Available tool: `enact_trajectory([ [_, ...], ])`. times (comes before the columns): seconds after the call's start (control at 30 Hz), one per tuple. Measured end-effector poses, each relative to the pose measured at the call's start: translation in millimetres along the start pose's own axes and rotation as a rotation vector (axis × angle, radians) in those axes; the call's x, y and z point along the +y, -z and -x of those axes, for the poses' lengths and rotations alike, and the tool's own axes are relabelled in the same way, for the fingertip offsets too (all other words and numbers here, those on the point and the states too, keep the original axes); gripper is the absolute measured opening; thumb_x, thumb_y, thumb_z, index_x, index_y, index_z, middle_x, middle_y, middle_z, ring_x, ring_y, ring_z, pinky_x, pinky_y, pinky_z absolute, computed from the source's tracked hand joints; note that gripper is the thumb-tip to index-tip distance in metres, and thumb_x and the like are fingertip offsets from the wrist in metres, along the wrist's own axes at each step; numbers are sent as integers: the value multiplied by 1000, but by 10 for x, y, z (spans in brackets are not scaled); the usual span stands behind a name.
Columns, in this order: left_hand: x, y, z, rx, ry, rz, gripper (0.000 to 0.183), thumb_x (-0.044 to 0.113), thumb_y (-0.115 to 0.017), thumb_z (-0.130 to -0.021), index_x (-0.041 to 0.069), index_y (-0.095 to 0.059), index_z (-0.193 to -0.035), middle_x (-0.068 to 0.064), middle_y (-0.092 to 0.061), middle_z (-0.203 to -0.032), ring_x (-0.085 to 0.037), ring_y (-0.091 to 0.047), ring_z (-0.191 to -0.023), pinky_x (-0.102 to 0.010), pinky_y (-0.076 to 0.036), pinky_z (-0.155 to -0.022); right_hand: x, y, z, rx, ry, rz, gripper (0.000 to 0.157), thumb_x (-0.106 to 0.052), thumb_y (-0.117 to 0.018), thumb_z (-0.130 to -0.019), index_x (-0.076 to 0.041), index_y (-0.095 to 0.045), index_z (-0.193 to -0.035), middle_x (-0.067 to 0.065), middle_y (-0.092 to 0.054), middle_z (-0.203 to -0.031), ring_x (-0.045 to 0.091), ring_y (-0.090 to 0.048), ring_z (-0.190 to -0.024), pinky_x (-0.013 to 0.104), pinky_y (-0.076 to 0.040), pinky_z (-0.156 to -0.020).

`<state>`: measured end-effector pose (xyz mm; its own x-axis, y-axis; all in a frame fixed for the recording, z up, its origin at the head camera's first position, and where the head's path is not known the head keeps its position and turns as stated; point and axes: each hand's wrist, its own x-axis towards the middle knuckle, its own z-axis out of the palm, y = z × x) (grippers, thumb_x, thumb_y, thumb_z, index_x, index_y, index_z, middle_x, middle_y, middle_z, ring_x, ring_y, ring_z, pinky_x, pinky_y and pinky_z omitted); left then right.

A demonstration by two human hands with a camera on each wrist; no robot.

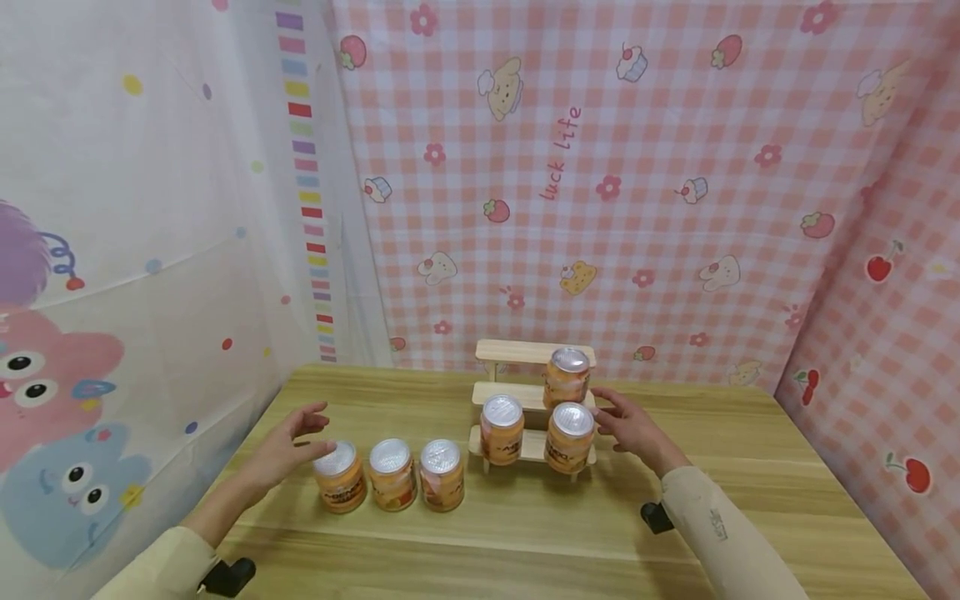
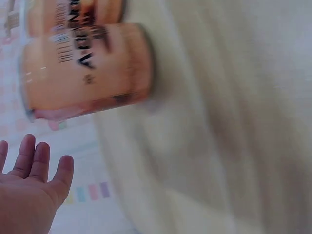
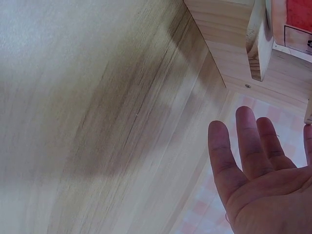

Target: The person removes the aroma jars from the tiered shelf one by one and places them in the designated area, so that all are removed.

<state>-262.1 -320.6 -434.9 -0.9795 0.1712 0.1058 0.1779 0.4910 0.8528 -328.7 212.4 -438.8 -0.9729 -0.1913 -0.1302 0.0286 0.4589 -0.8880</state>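
Note:
Three orange cans with silver lids stand in a row on the table: the left can [image 1: 342, 487], the middle can [image 1: 393, 485] and the right can [image 1: 442, 483]. My left hand [image 1: 285, 446] hovers beside the left can, fingers loosely spread; the left wrist view shows a gap between hand [image 2: 29, 190] and can [image 2: 87, 73]. A stepped wooden rack [image 1: 510, 352] bears similar cans: one on the middle step [image 1: 566, 387], two on the lowest step, left [image 1: 501, 437] and right [image 1: 568, 448]. My right hand [image 1: 633, 429] is at the rack's right side, fingers extended, holding nothing.
The rack's top step bears no can. Wood-grain table [image 1: 540, 533] lies in front of the rack and to its right. A pink checked cloth [image 1: 600, 208] hangs behind, and a white patterned cloth [image 1: 187, 208] hangs on the left. Black mounts sit at both wrists.

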Motion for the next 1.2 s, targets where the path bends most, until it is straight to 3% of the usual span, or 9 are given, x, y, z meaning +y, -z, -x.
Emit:
enact_trajectory([
  [0.3, 313, 96, -234, 4, -30, -23, 72, 27, -68, -96, -1, -31, -151, -29, -43, -143, -47, -38, -132, -60, -39, -102, -10, -6, 2, 3, -5, 7, 53, -25, -46, -107, -10, -30, -155, 34, -40, -145, 49, -50, -124, 59, -49, -87],
  [0.5, 519, 66, -383, 8, -48, -41, 72, 34, -67, -96, 2, -34, -152, -25, -45, -143, -44, -39, -135, -59, -39, -104, 7, -12, 1, 2, -5, 1, 52, -23, -46, -107, -10, -29, -155, 35, -40, -145, 48, -50, -124, 60, -49, -88],
  [0.73, 741, -77, -586, -14, -44, 10, 69, 33, -67, -96, 3, -36, -151, -24, -45, -144, -42, -39, -135, -58, -38, -105, 21, -4, -9, 0, 11, -25, 54, -25, -46, -107, -9, -28, -155, 36, -38, -146, 50, -49, -125, 60, -49, -88],
  [1.0, 1023, -320, -931, -65, -39, 56, 67, 37, -70, -94, 12, -43, -149, -19, -44, -146, -36, -38, -137, -54, -37, -108, 54, -4, 3, 28, 2, -51, 53, -21, -45, -107, -9, -28, -156, 32, -41, -146, 46, -50, -125, 55, -50, -88],
  [1.2, 1234, -504, -1148, -88, -37, 14, 69, 38, -71, -92, 13, -42, -150, -17, -47, -145, -34, -42, -134, -52, -40, -106, 22, -34, 5, 30, 16, -50, 53, -22, -46, -107, -7, -29, -155, 32, -42, -145, 47, -49, -126, 58, -48, -92],
])
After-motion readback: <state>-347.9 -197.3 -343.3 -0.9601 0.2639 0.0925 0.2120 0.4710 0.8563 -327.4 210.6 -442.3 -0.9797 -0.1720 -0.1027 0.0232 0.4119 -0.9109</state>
